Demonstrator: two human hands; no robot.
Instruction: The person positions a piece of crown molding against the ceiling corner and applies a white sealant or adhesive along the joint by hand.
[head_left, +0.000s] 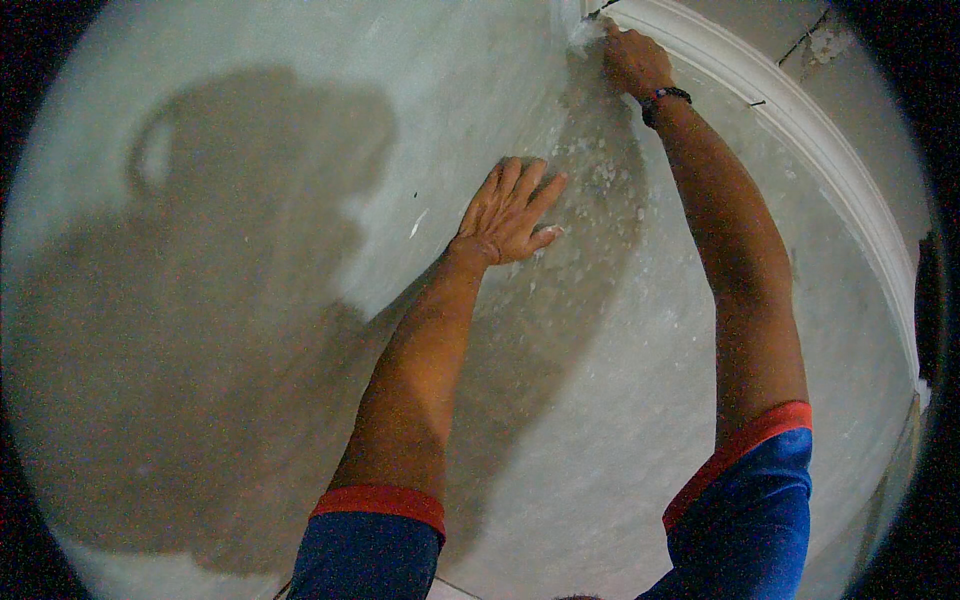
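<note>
My left hand [513, 210] lies against a pale grey-green wall [640, 420] with its fingers spread and nothing in it. Small whitish smears show on its thumb. Higher up and to the right, my right hand [637, 62] is closed at the edge of a white moulding [700, 45], with a dark bracelet [665, 100] at the wrist. Beside its fingers is a whitish, blurred patch [588, 32], perhaps wet filler. What the fingers grip, if anything, is hidden. White specks [600, 180] dot the wall between the two hands.
The moulding curves down the right side of the view. Beyond it lies a pale surface [800, 60] with a dark crack and a rough white spot [828, 42]. A dark object [930, 310] stands at the far right rim. My shadow [200, 350] covers much of the wall's left.
</note>
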